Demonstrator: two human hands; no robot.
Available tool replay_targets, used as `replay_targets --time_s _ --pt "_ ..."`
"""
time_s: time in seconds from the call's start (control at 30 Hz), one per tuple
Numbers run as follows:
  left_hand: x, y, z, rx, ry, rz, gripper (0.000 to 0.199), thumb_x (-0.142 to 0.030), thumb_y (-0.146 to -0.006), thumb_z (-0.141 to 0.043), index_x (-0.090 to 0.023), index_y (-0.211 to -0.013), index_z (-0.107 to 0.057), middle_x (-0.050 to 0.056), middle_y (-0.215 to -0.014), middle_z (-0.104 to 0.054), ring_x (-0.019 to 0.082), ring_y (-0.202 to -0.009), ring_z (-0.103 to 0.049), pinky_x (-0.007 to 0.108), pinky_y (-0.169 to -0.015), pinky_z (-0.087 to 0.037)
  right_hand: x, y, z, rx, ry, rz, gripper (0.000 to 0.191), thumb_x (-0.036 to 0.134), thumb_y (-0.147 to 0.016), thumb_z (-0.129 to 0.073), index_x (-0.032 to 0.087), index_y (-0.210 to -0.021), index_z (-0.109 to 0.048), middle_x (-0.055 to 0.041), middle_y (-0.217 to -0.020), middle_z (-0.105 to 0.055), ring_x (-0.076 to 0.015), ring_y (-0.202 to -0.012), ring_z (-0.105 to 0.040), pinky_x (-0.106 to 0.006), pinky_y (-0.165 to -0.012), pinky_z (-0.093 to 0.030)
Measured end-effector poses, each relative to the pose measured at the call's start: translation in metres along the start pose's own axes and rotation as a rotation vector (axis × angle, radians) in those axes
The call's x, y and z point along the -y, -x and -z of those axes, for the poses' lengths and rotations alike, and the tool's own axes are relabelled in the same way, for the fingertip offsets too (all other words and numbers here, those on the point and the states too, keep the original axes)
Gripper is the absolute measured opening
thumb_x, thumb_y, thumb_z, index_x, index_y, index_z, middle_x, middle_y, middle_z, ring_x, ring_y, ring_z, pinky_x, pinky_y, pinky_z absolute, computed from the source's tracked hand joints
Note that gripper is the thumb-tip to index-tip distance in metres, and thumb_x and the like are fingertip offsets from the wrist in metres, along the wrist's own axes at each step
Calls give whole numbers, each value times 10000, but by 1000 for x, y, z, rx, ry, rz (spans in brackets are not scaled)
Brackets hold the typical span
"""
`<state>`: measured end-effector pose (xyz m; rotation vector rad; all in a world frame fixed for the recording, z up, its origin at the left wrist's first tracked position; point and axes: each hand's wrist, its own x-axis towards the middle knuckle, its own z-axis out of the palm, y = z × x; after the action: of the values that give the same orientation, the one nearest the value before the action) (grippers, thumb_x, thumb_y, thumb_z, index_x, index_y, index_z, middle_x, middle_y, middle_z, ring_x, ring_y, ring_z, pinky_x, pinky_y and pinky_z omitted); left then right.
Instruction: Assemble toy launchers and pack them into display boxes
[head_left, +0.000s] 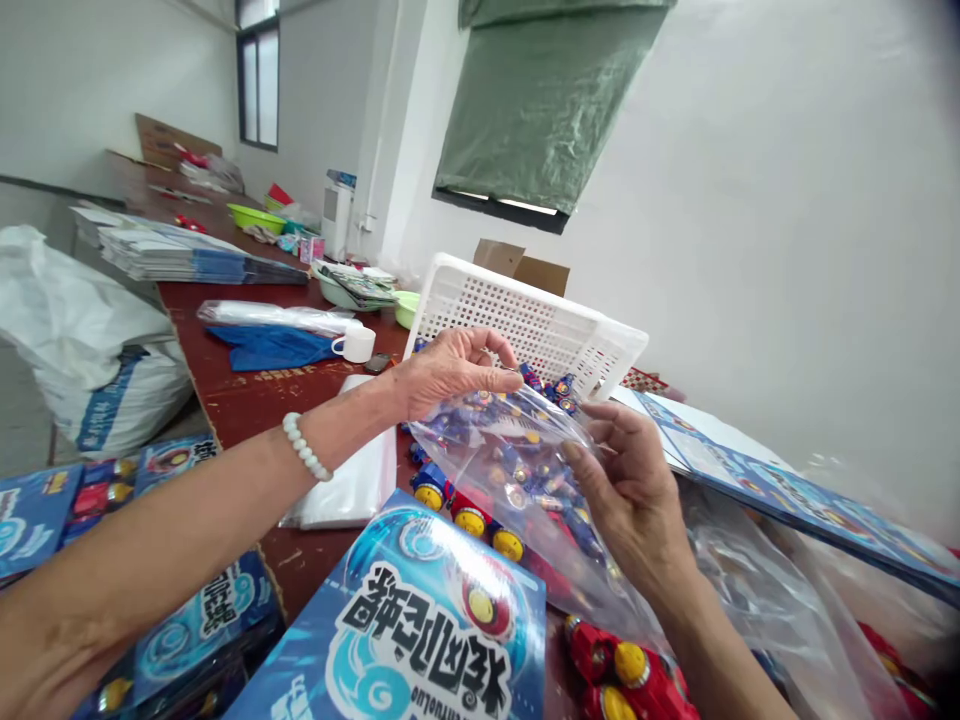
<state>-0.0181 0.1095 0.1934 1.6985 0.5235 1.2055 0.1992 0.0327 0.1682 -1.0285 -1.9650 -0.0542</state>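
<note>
Between both hands a clear plastic bag is stretched out, and small blue toys show through it. My left hand, with a beaded bracelet on its wrist, pinches one upper corner. The thumb and fingers of my right hand close on the other side of its upper edge. Below the bag stands a blue printed box, with red and yellow toys just behind it. More red toys lie under my right forearm. Behind my hands a white perforated basket holds blue toy pieces.
A stack of clear bags lies left of the box. Farther off are a white mug, blue cloth and piled printed sheets. Flat printed cards extend on the right; filled boxes sit lower left.
</note>
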Motion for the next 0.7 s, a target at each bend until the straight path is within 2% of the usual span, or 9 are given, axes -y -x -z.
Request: replay_targets --time_s 0.07,0.13,0.2,0.27,0.4,0.5,0.57,0.63,0.7 --pt "-2 1 -1 -8 7 -10 202 -235 -692 -721 -166 -814 -575 -82 -495 -414 39 -393 -334 185 -360 -205 0 1 4 117 302 88 218 151 -915 -425 249 -1106 -459 -37 -967 -558 -133 -688 -579 -226 -507 -384" --pt "-2 1 -5 -32 -3 -46 162 -214 -699 -703 -164 -794 -582 -80 -494 -406 39 -403 -324 186 -369 -209 1 4 4 283 659 139 269 67 -883 -408 248 -1051 -514 -57 -1067 -570 -142 -678 -608 -235 -446 -308" --pt "-3 -1 -9 -65 -8 -82 129 -213 -712 -686 -163 -779 -589 -75 -503 -409 41 -417 -323 187 -383 -232 3 7 2 389 918 125 317 41 -867 -409 253 -1069 -530 -57 -1098 -580 -141 -616 -613 -250 -397 -213" --pt "-3 -3 -12 -104 -12 -111 117 -223 -720 -681 -165 -780 -599 -71 -512 -422 46 -428 -334 192 -401 -266 2 9 2 411 1046 83 312 71 -872 -439 261 -1103 -528 -58 -1100 -589 -149 -612 -622 -257 -392 -190" --pt "-4 -7 -7 -121 -117 -209 99 -217 -696 -705 -162 -754 -647 -40 -564 -502 83 -513 -446 226 -493 -373 -4 5 11 419 1123 6 202 189 -865 -551 261 -1052 -573 -53 -979 -624 -200 -709 -647 -265 -478 -295" --pt "-4 -5 0 -19 -459 -355 24 -192 -698 -683 -171 -697 -695 7 -685 -571 132 -660 -541 266 -614 -435 -12 -1 23 393 1076 -61 133 329 -867 -596 238 -959 -626 -41 -901 -648 -225 -780 -649 -281 -544 -333" --pt "0 -3 2 16 -858 -402 134 -155 -739 -611 -213 -727 -731 21 -749 -562 144 -710 -556 273 -650 -438 -17 -4 29 339 1017 -129 247 443 -901 -531 227 -882 -649 -33 -877 -662 -208 -770 -651 -273 -542 -318" --pt "6 1 2 10 -1277 -367 279 -108 -780 -514 -261 -811 -746 38 -832 -556 147 -712 -566 265 -606 -425 -20 -5 33 281 1014 -190 381 468 -954 -408 212 -826 -659 -32 -836 -672 -187 -722 -653 -267 -522 -284" --pt "13 4 -1 27 -1538 -313 354 -75 -793 -450 -270 -860 -738 65 -929 -564 152 -678 -576 256 -531 -395 -22 -6 34 249 1059 -226 450 435 -984 -333 197 -794 -664 -39 -800 -679 -179 -684 -653 -272 -511 -259"
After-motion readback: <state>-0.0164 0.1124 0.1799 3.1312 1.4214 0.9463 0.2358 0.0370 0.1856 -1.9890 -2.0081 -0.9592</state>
